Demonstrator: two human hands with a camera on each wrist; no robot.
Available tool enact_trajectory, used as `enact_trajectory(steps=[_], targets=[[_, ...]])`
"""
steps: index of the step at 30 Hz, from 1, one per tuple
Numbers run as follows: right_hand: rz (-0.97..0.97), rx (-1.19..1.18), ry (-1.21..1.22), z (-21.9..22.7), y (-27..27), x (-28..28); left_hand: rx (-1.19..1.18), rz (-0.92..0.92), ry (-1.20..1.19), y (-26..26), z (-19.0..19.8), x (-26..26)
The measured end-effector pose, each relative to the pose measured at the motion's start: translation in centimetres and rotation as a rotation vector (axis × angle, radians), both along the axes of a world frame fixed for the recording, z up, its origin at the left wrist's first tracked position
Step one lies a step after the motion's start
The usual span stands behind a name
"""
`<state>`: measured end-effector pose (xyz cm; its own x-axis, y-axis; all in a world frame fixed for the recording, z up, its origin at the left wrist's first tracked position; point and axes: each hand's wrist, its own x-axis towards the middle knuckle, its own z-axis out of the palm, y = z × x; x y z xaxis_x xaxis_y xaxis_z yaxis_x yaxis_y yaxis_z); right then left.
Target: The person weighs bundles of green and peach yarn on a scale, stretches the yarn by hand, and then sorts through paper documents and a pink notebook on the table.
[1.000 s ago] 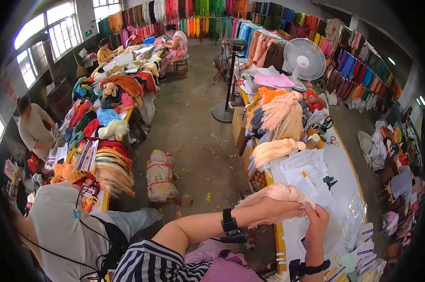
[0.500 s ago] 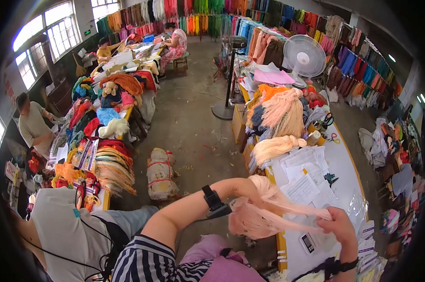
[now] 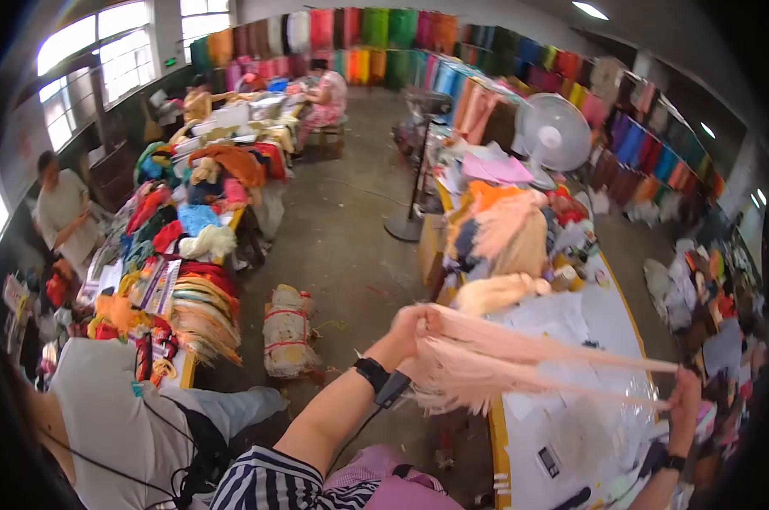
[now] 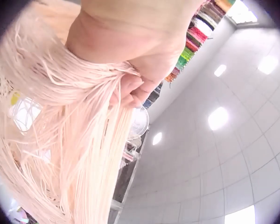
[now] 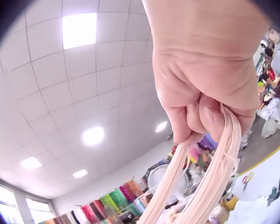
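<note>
A pale pink skein of yarn [image 3: 495,361] is stretched between both hands above the near end of the right-hand table. Gripping one end, the left hand [image 3: 416,327] has loose strands fanning down below it. In the left wrist view, yarn [image 4: 84,140] wraps across that hand [image 4: 135,60], whose fingers are curled into the bundle. Off to the right, the right hand [image 3: 683,399] holds the opposite end. Two separate strands of the loop run out of the curled right hand [image 5: 207,102] in the right wrist view, the yarn [image 5: 214,186] looking taut.
Beneath the skein, the white table [image 3: 520,425] carries papers [image 3: 554,316], a small device with a display [image 3: 549,461] and a cream skein [image 3: 501,293]. A fan [image 3: 553,132] stands farther back. On the left, a person in a pale vest [image 3: 95,416] is close by. A tied bundle [image 3: 287,331] lies on the floor.
The hands have moved well apart: the right hand went to the right, the left hand ended farther left and higher. The bunched skein is now drawn out into a long loop.
</note>
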<state>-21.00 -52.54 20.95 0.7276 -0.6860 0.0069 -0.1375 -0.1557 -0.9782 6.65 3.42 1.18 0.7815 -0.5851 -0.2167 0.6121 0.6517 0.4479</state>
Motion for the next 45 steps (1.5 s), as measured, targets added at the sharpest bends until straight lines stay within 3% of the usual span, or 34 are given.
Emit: enact_trajectory(steps=[1, 4, 5, 6, 7, 8, 9, 11, 13, 15, 17, 18, 20, 22, 23, 24, 25, 27, 28, 30, 31, 32, 34, 35, 36, 37, 38, 39, 41, 42, 43, 45], targets=[[-0.011, -0.073, -0.091, -2.1, -4.8, 0.1, 0.313, 0.222, -0.126, -0.5, 0.3, -0.1], [-0.113, -0.208, -0.120, -4.6, -8.1, -0.7, 0.105, 0.307, -0.228, -0.3, -0.5, 1.2], [-0.167, -0.269, -0.108, -4.5, -7.3, -1.1, 0.195, 0.388, -0.302, -0.5, -0.6, 1.5], [-0.222, -0.329, -0.093, -4.3, -6.4, -1.5, 0.043, 0.340, -0.136, -0.6, -0.1, 1.8], [-0.259, 0.081, -0.244, -2.5, -2.4, -1.2, 0.012, 0.270, -0.137, -0.3, 0.4, 2.0], [-0.296, 0.149, -0.230, -1.4, -0.6, -0.9, 0.018, 0.216, 0.023, -0.2, 1.3, 2.3], [-0.249, 0.188, -0.280, -0.3, 1.6, -0.3, -0.251, 0.035, -0.025, 0.6, 0.1, 2.9], [-0.084, 0.221, -0.315, 2.0, 5.7, 1.2, -0.300, -0.023, -0.032, -0.4, 4.4, 0.6], [0.297, 0.245, -0.384, 3.4, 9.6, 3.1, -0.398, -0.137, -0.106, -1.4, 8.1, -1.9], [0.305, 0.180, -0.327, 4.8, 17.4, 5.1, -0.428, -0.221, -0.151, -2.8, 9.5, -3.3], [0.485, 0.139, -0.292, 4.5, 21.5, 6.4, -0.543, -0.527, -0.366, -4.6, 10.5, -3.9], [0.526, 0.128, -0.264, 4.3, 23.3, 7.1, -0.535, -0.536, -0.359, -5.5, 12.2, -4.9], [0.618, 0.115, -0.246, 3.4, 27.0, 8.2, -0.052, -0.573, -0.471, -6.9, 15.6, -7.1], [0.665, 0.113, -0.261, 2.2, 29.7, 9.0, 0.083, -0.570, -0.576, -7.6, 15.9, -7.9], [0.690, -0.069, -0.205, 1.2, 30.4, 9.5, 0.215, -0.566, -0.677, -7.8, 15.9, -8.1], [0.711, -0.253, -0.149, 0.3, 31.0, 9.9, 0.216, -0.565, -0.679, -7.9, 16.0, -8.3], [0.711, -0.256, -0.151, -0.7, 31.6, 10.2, 0.197, -0.551, -0.717, -8.1, 16.0, -8.4], [0.468, -0.312, -0.455, -3.0, 32.9, 10.3, 0.110, -0.494, -0.830, -8.3, 16.5, -8.6], [0.468, -0.314, -0.457, -4.0, 33.5, 10.5, 0.108, -0.493, -0.833, -8.3, 16.6, -8.5], [0.587, 0.093, -0.300, -5.0, 35.0, 10.8, 0.299, -0.310, -1.233, -8.1, 16.7, -8.3], [0.706, 0.183, -0.451, -4.8, 35.9, 10.8, 0.410, -0.180, -1.341, -7.9, 16.6, -8.5], [0.707, 0.180, -0.455, -4.1, 35.6, 10.5, 0.409, -0.179, -1.345, -6.9, 17.0, -8.1], [0.925, 0.154, 0.149, -2.2, 34.5, 10.1, 0.564, -0.676, -1.737, -3.2, 18.3, -6.0], [0.883, 0.116, -0.018, -0.6, 35.2, 9.4, 0.565, -0.675, -1.744, -2.1, 18.5, -5.2], [0.880, 0.112, -0.025, 0.2, 34.9, 9.4, 0.634, -0.902, -1.645, -1.3, 18.7, -4.4], [0.914, -0.032, 0.063, 0.8, 34.3, 9.6, 0.699, -1.126, -1.527, -0.2, 18.9, -3.6], [0.942, -0.178, 0.151, 1.4, 34.1, 9.6, 0.699, -1.129, -1.536, 1.0, 17.4, -1.0], [0.949, -0.274, 0.154, 2.2, 34.4, 9.3, 0.487, -0.978, -1.394, 2.0, 14.5, 2.6], [0.964, -0.346, 0.282, 2.8, 34.5, 9.9, 0.284, -0.824, -1.235, 1.2, 13.2, 2.6], [0.981, -0.419, 0.413, 2.9, 34.7, 10.2, 0.281, -0.604, -1.146, -1.7, 13.8, -1.3], [0.965, -0.435, 0.366, 2.5, 35.0, 10.2, 0.274, -0.386, -1.055, -4.3, 14.1, -4.6], [0.931, -0.550, 0.344, 2.7, 34.9, 10.4, 0.358, -0.453, -0.617, -6.9, 13.3, -9.0]])
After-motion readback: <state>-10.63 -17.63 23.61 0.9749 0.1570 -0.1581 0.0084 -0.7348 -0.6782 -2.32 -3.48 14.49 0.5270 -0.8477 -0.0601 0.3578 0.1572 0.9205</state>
